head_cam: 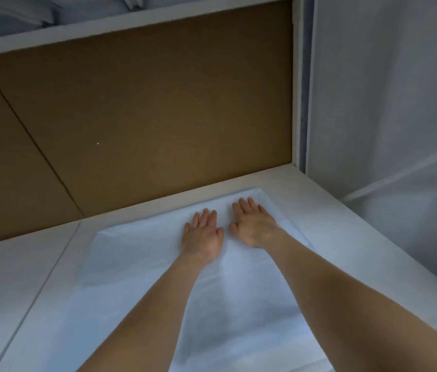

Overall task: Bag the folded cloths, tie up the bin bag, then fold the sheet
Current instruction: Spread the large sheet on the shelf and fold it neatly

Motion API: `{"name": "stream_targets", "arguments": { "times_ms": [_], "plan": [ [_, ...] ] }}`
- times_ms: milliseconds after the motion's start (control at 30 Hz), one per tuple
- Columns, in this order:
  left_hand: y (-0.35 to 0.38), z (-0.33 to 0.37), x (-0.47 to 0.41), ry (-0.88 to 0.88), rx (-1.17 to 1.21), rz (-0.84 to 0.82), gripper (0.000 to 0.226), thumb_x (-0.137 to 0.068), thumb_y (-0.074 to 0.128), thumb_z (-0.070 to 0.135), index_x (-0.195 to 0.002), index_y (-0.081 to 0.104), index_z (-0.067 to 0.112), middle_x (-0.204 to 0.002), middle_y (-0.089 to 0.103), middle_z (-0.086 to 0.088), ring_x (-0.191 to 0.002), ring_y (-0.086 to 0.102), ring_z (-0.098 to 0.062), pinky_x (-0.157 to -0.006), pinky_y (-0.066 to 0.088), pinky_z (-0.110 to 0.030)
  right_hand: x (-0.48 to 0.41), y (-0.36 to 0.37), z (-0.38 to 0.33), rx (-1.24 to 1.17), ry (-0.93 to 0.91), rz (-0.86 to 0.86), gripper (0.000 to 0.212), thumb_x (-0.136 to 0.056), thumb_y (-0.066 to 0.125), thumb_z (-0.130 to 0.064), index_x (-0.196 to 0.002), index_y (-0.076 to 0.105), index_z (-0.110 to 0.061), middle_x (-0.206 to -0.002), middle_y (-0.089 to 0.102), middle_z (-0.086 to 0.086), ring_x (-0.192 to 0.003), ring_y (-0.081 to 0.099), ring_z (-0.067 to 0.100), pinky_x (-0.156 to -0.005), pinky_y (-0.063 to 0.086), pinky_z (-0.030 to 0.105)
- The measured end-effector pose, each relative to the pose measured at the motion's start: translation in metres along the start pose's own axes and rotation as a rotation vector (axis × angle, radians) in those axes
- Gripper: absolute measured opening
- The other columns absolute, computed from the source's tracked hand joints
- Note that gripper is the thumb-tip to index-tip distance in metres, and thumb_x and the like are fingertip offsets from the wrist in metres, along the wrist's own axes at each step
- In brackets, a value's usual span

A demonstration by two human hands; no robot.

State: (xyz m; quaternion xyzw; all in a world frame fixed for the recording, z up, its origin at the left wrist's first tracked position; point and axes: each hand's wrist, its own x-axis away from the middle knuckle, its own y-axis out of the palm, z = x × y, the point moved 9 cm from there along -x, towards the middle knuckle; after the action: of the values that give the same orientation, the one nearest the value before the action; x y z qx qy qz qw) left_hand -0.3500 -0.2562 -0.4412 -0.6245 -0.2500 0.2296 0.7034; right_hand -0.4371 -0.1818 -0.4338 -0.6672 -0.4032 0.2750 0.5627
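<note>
A pale blue sheet (136, 253) lies flat on the white table (327, 210), reaching from near the back board toward me. My left hand (202, 233) rests palm down on the sheet with fingers straight. Right beside it, my right hand (253, 224) lies flat on the sheet too, fingers stretched toward the sheet's far edge. Both forearms cross the sheet from the bottom of the view. No bin bag or folded cloths show here.
A brown board (145, 116) stands upright along the table's back edge. A white shelf (131, 17) above it holds folded pale blue cloth. A white wall or curtain (389, 103) runs along the right, past the table's right edge.
</note>
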Motion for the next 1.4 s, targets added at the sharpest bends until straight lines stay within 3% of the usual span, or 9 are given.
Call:
{"name": "stream_targets", "arguments": {
  "times_ms": [1033, 1233, 1400],
  "plan": [
    [0.019, 0.005, -0.016, 0.013, -0.025, -0.064, 0.056, -0.102, 0.009, 0.038, -0.153, -0.003, 0.021, -0.161, -0.01, 0.002, -0.149, -0.006, -0.017, -0.122, 0.0, -0.04, -0.022, 0.021, 0.001, 0.112, -0.007, -0.056, 0.061, -0.1, 0.012, -0.045, -0.154, -0.004, -0.021, -0.161, -0.012, 0.003, -0.149, -0.01, 0.019, -0.121, -0.003, 0.039],
    [0.017, 0.006, -0.014, 0.039, -0.003, -0.011, 0.053, -0.103, 0.013, 0.035, -0.153, 0.005, 0.022, -0.161, -0.003, 0.002, -0.149, -0.002, -0.017, -0.122, 0.001, -0.037, -0.019, 0.022, 0.002, 0.101, -0.007, -0.06, 0.061, -0.1, 0.012, -0.047, -0.154, -0.004, -0.023, -0.161, -0.012, 0.003, -0.148, -0.011, 0.019, -0.121, -0.004, 0.039],
    [-0.001, -0.004, -0.009, 0.105, 0.225, 0.042, 0.047, -0.103, 0.029, 0.021, -0.15, 0.026, 0.022, -0.16, 0.014, 0.0, -0.148, 0.011, -0.014, -0.119, 0.007, -0.027, -0.017, 0.013, -0.001, 0.085, 0.016, -0.053, 0.059, -0.101, 0.015, -0.044, -0.154, 0.0, -0.025, -0.162, -0.009, 0.004, -0.149, -0.007, 0.024, -0.121, 0.0, 0.042]
  ]
}}
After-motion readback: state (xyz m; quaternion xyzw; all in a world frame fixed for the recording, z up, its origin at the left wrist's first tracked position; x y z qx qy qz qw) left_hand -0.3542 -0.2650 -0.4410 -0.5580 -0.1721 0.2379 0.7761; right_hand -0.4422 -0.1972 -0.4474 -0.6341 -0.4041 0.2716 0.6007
